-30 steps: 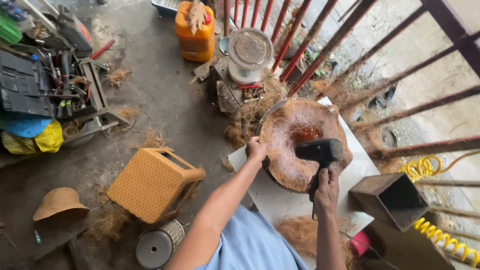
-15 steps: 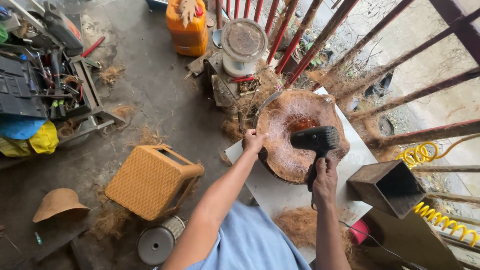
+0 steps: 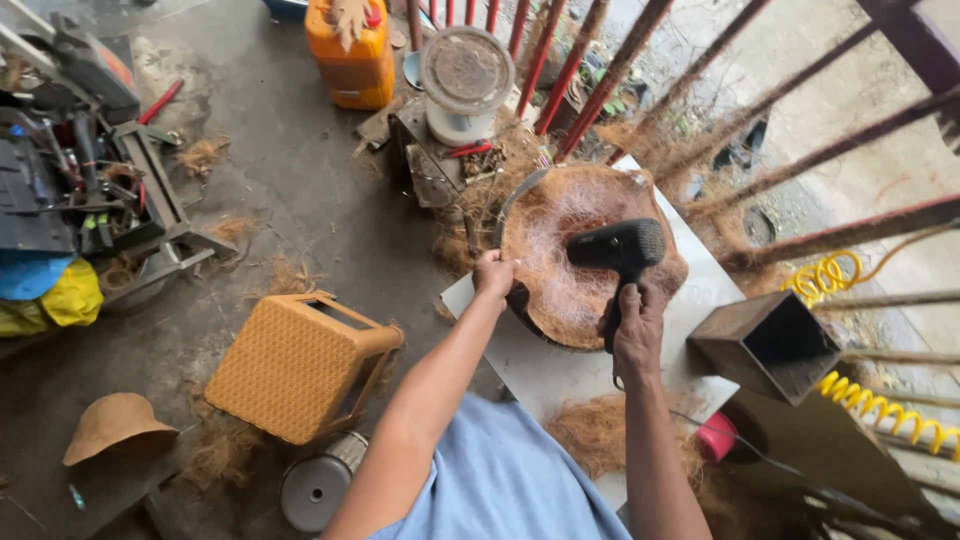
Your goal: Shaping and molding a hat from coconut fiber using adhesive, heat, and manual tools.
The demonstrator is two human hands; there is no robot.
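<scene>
A round bowl-shaped form of brown coconut fibre (image 3: 560,225) sits tilted on a white board (image 3: 540,365), with pale strands across its inside. My left hand (image 3: 493,273) grips its near left rim. My right hand (image 3: 636,325) holds the handle of a black hair dryer (image 3: 615,245), whose barrel hangs over the right half of the bowl and hides the middle of it. A thin black cord (image 3: 745,452) trails away at lower right.
A tipped orange plastic stool (image 3: 295,365) lies to the left on the concrete floor. A rusty square metal box (image 3: 768,345) stands at right by a yellow coiled hose (image 3: 880,405). Red railing bars (image 3: 610,75), an orange jerrycan (image 3: 350,55) and a tool crate (image 3: 70,185) ring the spot.
The view has shifted, so everything sits a little higher and further left in frame. The dryer now covers the bowl's centre. Both hands keep their grips.
</scene>
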